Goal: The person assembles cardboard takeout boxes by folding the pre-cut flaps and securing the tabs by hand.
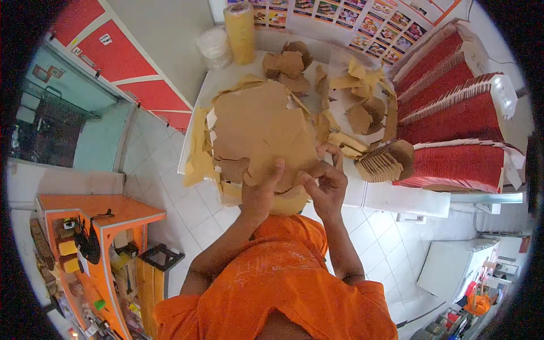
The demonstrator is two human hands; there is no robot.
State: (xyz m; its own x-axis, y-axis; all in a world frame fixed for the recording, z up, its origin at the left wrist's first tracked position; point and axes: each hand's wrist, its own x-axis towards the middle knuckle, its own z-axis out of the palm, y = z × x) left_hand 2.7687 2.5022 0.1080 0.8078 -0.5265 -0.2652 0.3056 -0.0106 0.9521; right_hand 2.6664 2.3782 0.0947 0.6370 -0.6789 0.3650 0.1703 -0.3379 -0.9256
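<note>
A flat brown cardboard blank (260, 122) with cut, notched edges lies on a pile of similar sheets at the near side of the white table. My left hand (260, 190) grips its near edge, thumb on top and fingers hidden underneath. Close beside it on the right, my right hand (327, 184) pinches the blank's near right corner between thumb and fingers. To the right of that hand rests a nested stack of folded brown cardboard pieces (381, 163). More folded cardboard pieces (288, 62) sit behind the blank.
Tall stacks of red flattened cartons (453, 124) stand along the right. A yellow roll of film (240, 34) and white round containers (214, 48) are at the back. Brown paper and cardboard scraps (362, 79) lie at the far right. An orange shelf unit (102, 209) stands lower left.
</note>
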